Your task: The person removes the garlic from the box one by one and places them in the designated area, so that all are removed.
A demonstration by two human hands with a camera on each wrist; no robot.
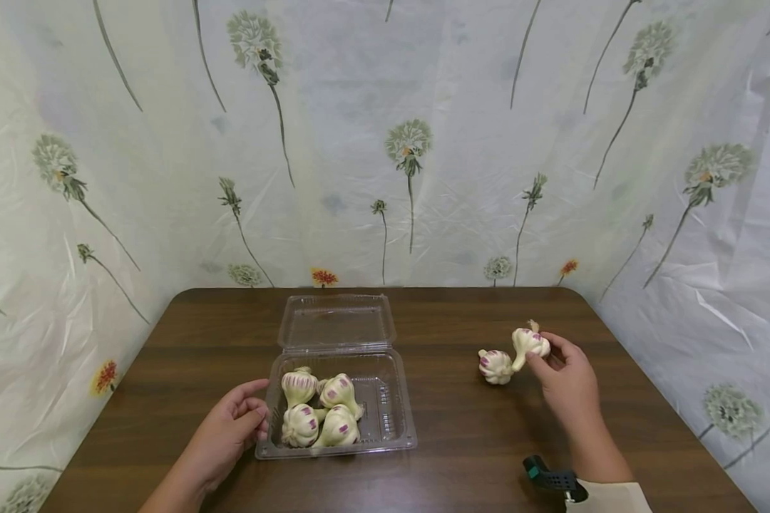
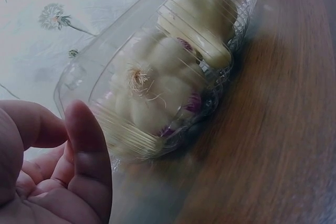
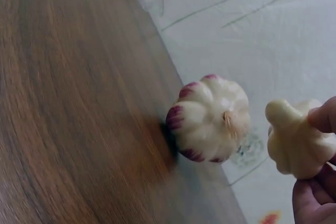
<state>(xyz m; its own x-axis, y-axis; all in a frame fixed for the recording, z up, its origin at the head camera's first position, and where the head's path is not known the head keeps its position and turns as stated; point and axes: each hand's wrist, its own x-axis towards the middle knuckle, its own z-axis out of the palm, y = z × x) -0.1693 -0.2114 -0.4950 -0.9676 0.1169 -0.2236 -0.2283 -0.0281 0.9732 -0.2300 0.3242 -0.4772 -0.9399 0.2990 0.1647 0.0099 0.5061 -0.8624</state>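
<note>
A clear plastic clamshell container (image 1: 394, 399) lies open on the brown table, its lid tipped back. Several garlic bulbs (image 1: 339, 426) with purple patches fill its left side. At the container's left rim, my left hand (image 1: 227, 427) pinches the edge between thumb and fingers; the left wrist view shows the thumb (image 2: 86, 145) up against the clear wall. My right hand (image 1: 570, 381) holds a garlic bulb (image 1: 530, 343) by thumb and fingertips, its stem slanting down to the left. Just left of that, another garlic bulb (image 3: 210, 119) sits on the table.
The wood-grain table (image 1: 449, 470) has rounded far corners. Behind it and at both sides hangs a pale cloth (image 1: 340, 178) printed with dandelions. A dark strap piece (image 1: 552, 479) sticks out at my right wrist beside a light sleeve (image 1: 609, 497).
</note>
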